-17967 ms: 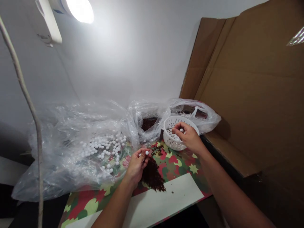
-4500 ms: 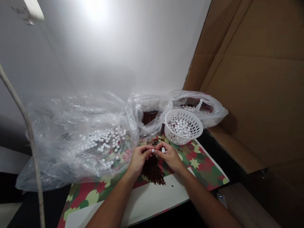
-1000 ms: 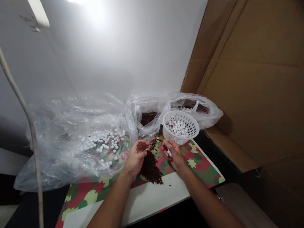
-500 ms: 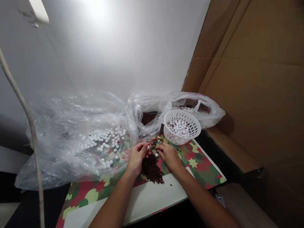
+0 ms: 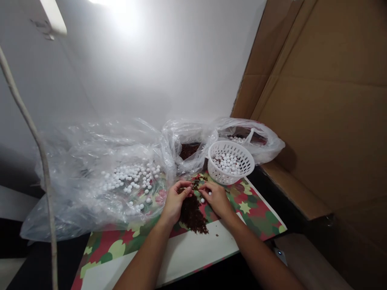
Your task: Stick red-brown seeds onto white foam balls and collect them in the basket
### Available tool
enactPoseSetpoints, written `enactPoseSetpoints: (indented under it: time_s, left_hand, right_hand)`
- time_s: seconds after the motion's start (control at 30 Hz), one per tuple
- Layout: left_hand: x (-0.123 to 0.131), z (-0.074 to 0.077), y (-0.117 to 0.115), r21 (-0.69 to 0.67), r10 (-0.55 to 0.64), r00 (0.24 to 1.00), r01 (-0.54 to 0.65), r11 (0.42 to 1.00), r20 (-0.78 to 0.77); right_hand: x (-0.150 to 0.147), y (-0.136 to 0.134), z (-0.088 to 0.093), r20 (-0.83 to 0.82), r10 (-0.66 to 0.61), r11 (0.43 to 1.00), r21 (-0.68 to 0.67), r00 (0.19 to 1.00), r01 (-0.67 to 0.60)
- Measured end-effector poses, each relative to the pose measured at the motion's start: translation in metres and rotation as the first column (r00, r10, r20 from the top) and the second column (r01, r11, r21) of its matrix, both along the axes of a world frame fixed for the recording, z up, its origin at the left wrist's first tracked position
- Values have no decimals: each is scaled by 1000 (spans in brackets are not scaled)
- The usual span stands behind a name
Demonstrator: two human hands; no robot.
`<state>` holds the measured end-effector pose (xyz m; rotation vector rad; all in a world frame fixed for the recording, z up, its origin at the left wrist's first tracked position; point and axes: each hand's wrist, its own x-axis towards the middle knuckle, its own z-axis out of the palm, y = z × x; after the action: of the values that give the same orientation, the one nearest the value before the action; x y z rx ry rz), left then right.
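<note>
My left hand [image 5: 175,201] and my right hand [image 5: 215,199] sit close together over a pile of dark red-brown bits [image 5: 192,213] on a camouflage-patterned board [image 5: 254,209]. The left fingers are curled in a pinch at the pile's top edge; what they hold is too small to make out. The right fingers are curled too, with small white beads [image 5: 209,193] showing at them. A white plastic basket [image 5: 231,162] holding several white beads stands just behind the right hand.
A big clear plastic bag [image 5: 99,181] with white beads inside lies on the left. Two smaller bags [image 5: 193,145] sit behind the basket, one holding dark bits. A cardboard wall [image 5: 320,104] rises on the right. A pale cord [image 5: 33,137] hangs at left.
Both hands have shifted slightly toward the pile's top and drawn together. The white bead seen at the left fingertips half a second ago no longer shows there.
</note>
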<state>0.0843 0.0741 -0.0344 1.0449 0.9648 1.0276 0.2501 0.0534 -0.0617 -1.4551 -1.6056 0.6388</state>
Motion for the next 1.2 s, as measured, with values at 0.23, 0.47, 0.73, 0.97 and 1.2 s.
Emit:
enactPoseSetpoints:
  time_s: [0.23, 0.47, 0.73, 0.97, 1.2]
  left_hand:
    - [2, -2, -2, -119, 2, 994, 10, 993, 108]
    - [4, 0, -3, -168, 2, 988, 25, 985, 157]
    - [2, -4, -2, -64, -32, 994, 39, 997, 105]
    - [3, -6, -2, -4, -24, 999, 24, 1000, 47]
    - [3, 0, -3, 47, -17, 998, 20, 999, -60]
  right_hand:
    - [1, -4, 10, -724, 14, 938, -229, 690, -260]
    - [-3, -6, 9, -791, 95, 888, -207, 605, -410]
    - [-5, -7, 10, -740, 106, 893, -223, 664, -391]
    - [-6, -7, 9, -690, 105, 922, -202, 716, -330]
    - [-7, -6, 7, -668, 108, 924, -205, 736, -322]
